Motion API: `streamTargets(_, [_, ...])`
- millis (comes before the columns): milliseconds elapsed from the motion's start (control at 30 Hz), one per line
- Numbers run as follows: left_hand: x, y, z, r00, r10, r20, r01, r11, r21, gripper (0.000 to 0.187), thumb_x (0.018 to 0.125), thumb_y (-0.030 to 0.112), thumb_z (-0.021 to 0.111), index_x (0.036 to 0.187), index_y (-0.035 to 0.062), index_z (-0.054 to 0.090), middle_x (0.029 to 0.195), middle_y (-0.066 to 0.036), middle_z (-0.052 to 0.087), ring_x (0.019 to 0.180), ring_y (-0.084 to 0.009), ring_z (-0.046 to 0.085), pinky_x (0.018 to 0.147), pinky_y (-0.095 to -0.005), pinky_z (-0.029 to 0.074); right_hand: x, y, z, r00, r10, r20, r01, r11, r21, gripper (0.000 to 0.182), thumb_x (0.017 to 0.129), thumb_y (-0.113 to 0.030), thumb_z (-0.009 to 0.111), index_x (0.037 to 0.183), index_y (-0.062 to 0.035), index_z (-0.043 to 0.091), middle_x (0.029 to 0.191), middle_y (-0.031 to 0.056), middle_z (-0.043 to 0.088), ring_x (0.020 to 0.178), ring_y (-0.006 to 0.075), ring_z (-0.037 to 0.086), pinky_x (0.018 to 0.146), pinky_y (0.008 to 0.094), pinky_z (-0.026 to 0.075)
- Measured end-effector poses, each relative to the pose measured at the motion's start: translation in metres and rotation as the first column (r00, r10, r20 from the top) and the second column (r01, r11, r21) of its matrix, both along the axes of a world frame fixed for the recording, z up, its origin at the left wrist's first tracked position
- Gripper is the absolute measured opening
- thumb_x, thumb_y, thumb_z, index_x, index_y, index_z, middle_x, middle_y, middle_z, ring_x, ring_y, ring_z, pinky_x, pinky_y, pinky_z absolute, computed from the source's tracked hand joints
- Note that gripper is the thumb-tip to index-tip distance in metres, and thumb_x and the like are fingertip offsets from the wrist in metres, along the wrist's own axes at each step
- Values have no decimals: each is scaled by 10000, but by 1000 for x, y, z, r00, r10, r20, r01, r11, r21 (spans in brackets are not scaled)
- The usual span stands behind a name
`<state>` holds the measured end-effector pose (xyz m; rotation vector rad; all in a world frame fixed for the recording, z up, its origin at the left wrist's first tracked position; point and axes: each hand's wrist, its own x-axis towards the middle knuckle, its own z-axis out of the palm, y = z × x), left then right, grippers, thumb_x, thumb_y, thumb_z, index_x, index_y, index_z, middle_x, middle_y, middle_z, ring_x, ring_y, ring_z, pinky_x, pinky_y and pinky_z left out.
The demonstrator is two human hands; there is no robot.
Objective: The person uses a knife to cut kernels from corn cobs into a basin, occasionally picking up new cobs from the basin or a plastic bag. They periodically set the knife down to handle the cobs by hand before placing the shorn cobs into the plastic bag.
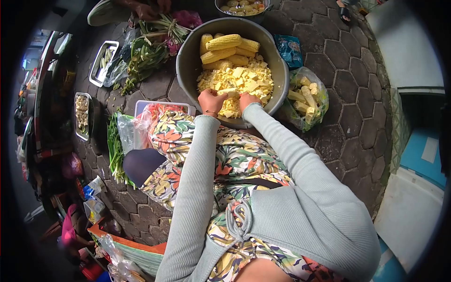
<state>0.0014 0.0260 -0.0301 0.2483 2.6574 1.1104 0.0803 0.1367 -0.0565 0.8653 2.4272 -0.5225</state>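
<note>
A large grey basin [182, 70] holds whole yellow corn cobs [223, 42] at its far side and loose cut kernels [258, 77] nearer me. Over the kernels, my left hand [212, 101] is closed round one end of a pale, partly stripped corn cob [229, 92]. My right hand [249, 100] has its fingers curled at the cob's other end. Whether a blade is also in the right hand is hidden.
Right of the basin lie a plastic bag of stripped cobs [307, 98] and a blue packet [288, 50]. Leafy greens [145, 56], metal trays [97, 77] and a plastic tub [141, 107] stand left. Another person's hands [148, 10] are at the greens. A bowl [265, 8] sits beyond.
</note>
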Motion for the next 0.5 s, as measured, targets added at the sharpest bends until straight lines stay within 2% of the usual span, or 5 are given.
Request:
streamTargets(200, [-5, -11, 4, 999, 33, -23, -33, 999, -5, 387, 509, 244, 762, 725, -37, 605, 667, -134, 608, 605, -228, 590, 601, -305, 474, 0, 15, -7, 1000, -26, -7, 26, 1000, 9, 284, 865, -179, 394, 1065, -7, 500, 999, 176, 603, 931, 271, 598, 769, 390, 480])
streamTargets(267, [-6, -14, -3, 996, -75, -54, 80, 991, 106, 328, 535, 117, 711, 823, -13, 618, 790, -148, 624, 728, -241, 610, 662, -315, 480, 5, 21, -3, 998, -38, -46, 36, 998, -56, 284, 859, -204, 408, 1021, -21, 552, 1023, 174, 594, 944, 288, 587, 803, 387, 462])
streamTargets(333, [-6, -12, -6, 956, -190, -224, 202, 979, 33, 302, 552, 27, 667, 847, -7, 613, 821, -145, 605, 799, -242, 600, 654, -329, 483, 8, 26, -9, 993, 115, 9, -114, 992, -59, 334, 850, -209, 382, 1060, -31, 572, 1064, 156, 583, 985, 291, 565, 832, 382, 448])
streamTargets(400, [-3, -10, -4, 942, -221, -253, 233, 972, 16, 308, 557, 16, 674, 857, -10, 607, 828, -140, 593, 822, -237, 592, 649, -325, 486, 25, 30, -6, 997, 49, -58, -54, 994, -96, 297, 854, -255, 434, 939, -24, 601, 938, 177, 606, 877, 329, 582, 771, 418, 454])
streamTargets(500, [1, 0, 4, 942, -228, -247, 255, 963, 83, 335, 558, 23, 705, 873, -15, 597, 825, -130, 571, 847, -220, 582, 638, -311, 490, 46, 25, 40, 983, 54, -175, -73, 992, -104, 326, 865, -287, 430, 938, -2, 570, 857, 212, 602, 809, 345, 588, 723, 438, 460])
